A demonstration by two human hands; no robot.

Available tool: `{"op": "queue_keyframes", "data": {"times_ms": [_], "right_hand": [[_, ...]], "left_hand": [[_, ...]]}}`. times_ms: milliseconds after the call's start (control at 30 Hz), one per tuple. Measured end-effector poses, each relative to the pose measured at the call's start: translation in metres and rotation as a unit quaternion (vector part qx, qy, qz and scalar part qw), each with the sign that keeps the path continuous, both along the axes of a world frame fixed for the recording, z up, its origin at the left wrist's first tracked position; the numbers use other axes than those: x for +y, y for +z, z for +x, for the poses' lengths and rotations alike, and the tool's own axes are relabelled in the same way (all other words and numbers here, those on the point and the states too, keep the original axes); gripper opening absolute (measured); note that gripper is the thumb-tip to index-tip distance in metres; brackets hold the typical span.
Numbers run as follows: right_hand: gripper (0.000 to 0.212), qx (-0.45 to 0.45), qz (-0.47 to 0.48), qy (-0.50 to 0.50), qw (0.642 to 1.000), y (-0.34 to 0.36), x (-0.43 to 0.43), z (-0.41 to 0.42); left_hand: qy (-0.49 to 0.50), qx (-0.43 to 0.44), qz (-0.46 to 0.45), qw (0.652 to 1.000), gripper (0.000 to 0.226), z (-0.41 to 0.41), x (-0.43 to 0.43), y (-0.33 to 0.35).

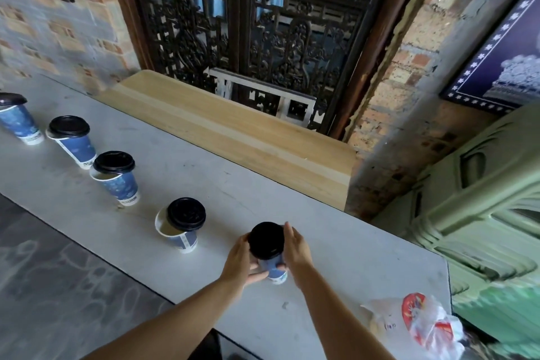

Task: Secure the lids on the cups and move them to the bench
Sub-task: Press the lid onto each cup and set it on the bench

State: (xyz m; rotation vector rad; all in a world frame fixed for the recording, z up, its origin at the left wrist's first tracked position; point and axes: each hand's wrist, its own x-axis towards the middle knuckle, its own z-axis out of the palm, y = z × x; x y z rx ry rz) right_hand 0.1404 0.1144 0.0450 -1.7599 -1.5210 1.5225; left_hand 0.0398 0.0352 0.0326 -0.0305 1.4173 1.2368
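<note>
A blue paper cup (274, 268) with a black lid (266, 240) stands on the grey table (350, 266) between my hands. My left hand (244, 257) holds its left side, thumb curled round the lower body. My right hand (295, 245) cups its right side, fingers beside the lid. Further left stands a row of several blue cups with black lids lying loose and askew: one (181, 225), one (117, 175), one (71, 139), and one (17, 118) at the frame's edge. The wooden bench (233, 131) runs behind the table.
A crumpled plastic bag (420, 324) with red print lies on the table's near right corner. Stacked green plastic chairs (479, 213) stand to the right. A carved dark wooden screen (248, 23) and brick walls rise behind the bench.
</note>
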Motion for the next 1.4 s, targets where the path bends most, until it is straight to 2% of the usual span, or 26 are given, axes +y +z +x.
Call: {"op": "queue_keyframes", "data": {"times_ms": [67, 167, 200, 267, 333, 367, 467, 567, 633, 733, 833, 900, 1000, 1100, 1200, 1233, 1300, 1400], "right_hand": [[0.044, 0.010, 0.021, -0.030, 0.999, -0.008, -0.022, 0.003], [0.059, 0.050, 0.034, -0.069, 0.996, -0.010, -0.046, 0.013], [0.064, 0.060, -0.004, -0.078, 0.995, -0.008, -0.038, 0.014], [0.056, 0.092, -0.126, -0.079, 0.985, -0.003, -0.013, 0.019], [0.050, 0.109, -0.195, -0.045, 0.974, 0.008, 0.005, 0.027], [0.048, 0.115, -0.192, -0.035, 0.974, 0.011, 0.007, 0.029], [0.040, 0.071, -0.094, -0.046, 0.992, 0.000, -0.012, 0.029], [0.050, 0.068, -0.114, -0.071, 0.989, -0.009, -0.029, 0.027], [0.049, 0.076, -0.116, -0.066, 0.988, -0.006, -0.020, 0.027], [0.042, 0.146, -0.107, -0.105, 0.978, 0.002, -0.016, 0.029], [0.038, 0.189, -0.123, -0.150, 0.963, -0.008, -0.033, 0.030], [0.039, 0.199, -0.143, -0.144, 0.959, -0.015, -0.041, 0.033], [0.035, 0.204, -0.137, -0.118, 0.962, -0.019, -0.034, 0.039], [0.030, 0.161, -0.098, -0.092, 0.978, -0.018, -0.030, 0.037], [0.036, 0.119, -0.083, -0.060, 0.988, -0.019, -0.035, 0.032], [0.035, 0.119, -0.091, -0.064, 0.987, -0.016, -0.037, 0.029], [0.037, 0.122, -0.110, -0.070, 0.984, -0.014, -0.038, 0.026], [0.046, 0.101, -0.097, -0.076, 0.987, -0.013, -0.036, 0.023]], "left_hand": [[0.017, 0.000, -0.005, 1.000, 0.028, 0.006, 0.001, -0.002], [-0.002, 0.039, -0.015, 0.999, 0.030, 0.017, 0.000, -0.008], [-0.009, 0.038, -0.016, 0.999, 0.029, 0.019, 0.001, -0.007], [-0.030, 0.024, -0.021, 0.999, 0.027, 0.017, 0.005, 0.002], [-0.051, 0.023, -0.025, 0.998, 0.027, 0.014, 0.008, 0.006], [-0.053, 0.017, -0.027, 0.998, 0.029, 0.012, 0.008, 0.006], [-0.056, 0.041, -0.038, 0.997, 0.033, 0.012, 0.003, 0.003], [-0.058, 0.075, -0.048, 0.994, 0.031, 0.016, -0.002, -0.002], [-0.069, 0.074, -0.040, 0.994, 0.032, 0.016, 0.000, 0.003], [-0.075, 0.068, -0.028, 0.994, 0.029, 0.019, 0.005, 0.010], [-0.088, 0.098, -0.048, 0.990, 0.022, 0.022, 0.005, 0.014], [-0.089, 0.117, -0.057, 0.987, 0.027, 0.021, 0.003, 0.010], [-0.060, 0.108, -0.080, 0.989, 0.055, 0.011, 0.002, -0.004], [-0.028, 0.053, -0.065, 0.996, 0.043, 0.005, 0.005, -0.029], [-0.040, 0.075, -0.068, 0.994, 0.059, 0.009, 0.007, -0.036], [-0.025, 0.068, -0.064, 0.995, 0.057, 0.009, 0.008, -0.048], [-0.047, 0.055, -0.073, 0.995, 0.047, 0.016, -0.001, -0.011], [-0.082, 0.063, -0.074, 0.992, 0.044, 0.015, -0.002, -0.005]]}}
